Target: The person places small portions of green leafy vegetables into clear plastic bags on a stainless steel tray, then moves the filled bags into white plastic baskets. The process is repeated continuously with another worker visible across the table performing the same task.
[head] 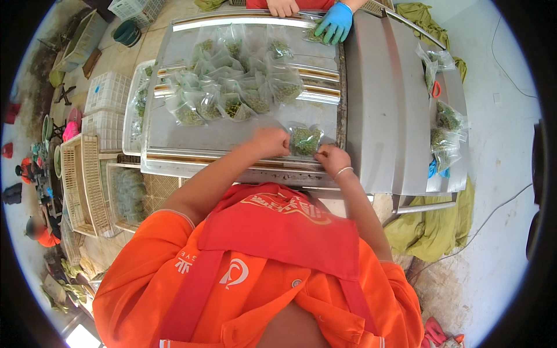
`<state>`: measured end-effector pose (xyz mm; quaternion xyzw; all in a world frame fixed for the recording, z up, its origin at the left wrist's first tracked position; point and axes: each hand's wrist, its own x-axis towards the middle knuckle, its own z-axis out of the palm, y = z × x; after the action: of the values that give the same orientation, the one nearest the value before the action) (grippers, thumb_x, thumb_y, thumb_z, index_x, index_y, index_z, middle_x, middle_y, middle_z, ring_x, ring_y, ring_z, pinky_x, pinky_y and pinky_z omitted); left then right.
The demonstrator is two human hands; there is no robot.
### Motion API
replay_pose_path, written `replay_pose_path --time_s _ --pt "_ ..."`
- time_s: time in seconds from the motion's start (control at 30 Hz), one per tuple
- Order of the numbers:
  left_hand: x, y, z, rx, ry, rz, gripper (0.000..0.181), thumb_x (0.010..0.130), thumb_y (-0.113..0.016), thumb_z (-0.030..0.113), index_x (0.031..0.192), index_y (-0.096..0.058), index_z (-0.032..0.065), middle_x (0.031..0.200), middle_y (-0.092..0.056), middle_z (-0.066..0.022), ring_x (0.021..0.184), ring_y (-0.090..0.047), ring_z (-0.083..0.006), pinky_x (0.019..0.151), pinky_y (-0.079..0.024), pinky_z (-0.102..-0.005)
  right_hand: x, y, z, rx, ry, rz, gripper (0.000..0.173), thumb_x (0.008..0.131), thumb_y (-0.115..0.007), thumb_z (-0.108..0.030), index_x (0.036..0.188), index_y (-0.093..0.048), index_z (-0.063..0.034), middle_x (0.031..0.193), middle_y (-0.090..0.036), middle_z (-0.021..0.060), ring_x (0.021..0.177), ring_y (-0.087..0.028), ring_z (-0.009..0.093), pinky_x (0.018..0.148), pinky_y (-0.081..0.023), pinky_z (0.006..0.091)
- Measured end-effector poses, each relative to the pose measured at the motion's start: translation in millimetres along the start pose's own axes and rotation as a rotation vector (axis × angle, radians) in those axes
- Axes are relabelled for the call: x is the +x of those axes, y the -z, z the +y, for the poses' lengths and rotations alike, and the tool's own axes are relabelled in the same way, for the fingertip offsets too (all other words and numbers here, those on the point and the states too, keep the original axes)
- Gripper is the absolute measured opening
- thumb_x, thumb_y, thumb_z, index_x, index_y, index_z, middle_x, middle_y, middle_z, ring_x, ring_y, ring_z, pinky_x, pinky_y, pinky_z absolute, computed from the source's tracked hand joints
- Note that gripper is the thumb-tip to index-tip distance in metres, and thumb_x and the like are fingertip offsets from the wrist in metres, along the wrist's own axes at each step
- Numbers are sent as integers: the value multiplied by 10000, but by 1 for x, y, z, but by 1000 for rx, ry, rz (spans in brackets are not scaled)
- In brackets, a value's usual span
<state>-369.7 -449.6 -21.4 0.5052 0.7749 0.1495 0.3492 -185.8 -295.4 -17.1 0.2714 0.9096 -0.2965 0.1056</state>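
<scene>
A clear plastic bag (306, 140) of small green produce, perhaps peppercorns, lies flat near the front edge of the metal-topped work table (196, 141). My right hand (334, 160) pinches its lower right corner. Beside the bag's left edge is my left hand (270, 142), blurred, with its fingers curled; whether they hold the plastic is hidden. Beyond my left hand, several similar filled bags (235, 89) are crowded together on the table, some leaning on one another.
Across the table a co-worker's blue-gloved hand (336, 24) rests on another bag (314, 35), beside a bare hand (283, 7). To the right, a metal machine top (374, 108) carries more bags (444, 139) and red-handled scissors (436, 89). Plastic crates (82, 182) stand left.
</scene>
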Motion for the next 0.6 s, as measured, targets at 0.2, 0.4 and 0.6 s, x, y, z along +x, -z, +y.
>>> replay_pose_path --time_s 0.2,0.4,0.6 --pt "-10 -21 -7 -90 8 93 209 674 -682 338 720 -635 140 702 -629 -88 692 -613 -266 610 -468 -399 -33 4 -12 88 350 267 198 688 -698 -187 832 -633 -68 832 -590 109 828 -557 273 758 -456 370" --pt "-47 -21 -12 19 -5 209 284 744 -631 416 753 -607 133 645 -608 -75 623 -597 -275 553 -449 -401 -41 -5 2 -67 441 254 82 699 -603 -93 775 -633 -104 780 -566 45 794 -547 254 720 -448 371" --pt "-58 -28 -11 -81 -48 359 264 782 -594 393 779 -609 130 671 -619 -79 607 -592 -296 535 -449 -403 -21 52 -14 -135 375 32 136 717 -626 -155 794 -614 -44 809 -576 129 758 -580 297 688 -474 400"
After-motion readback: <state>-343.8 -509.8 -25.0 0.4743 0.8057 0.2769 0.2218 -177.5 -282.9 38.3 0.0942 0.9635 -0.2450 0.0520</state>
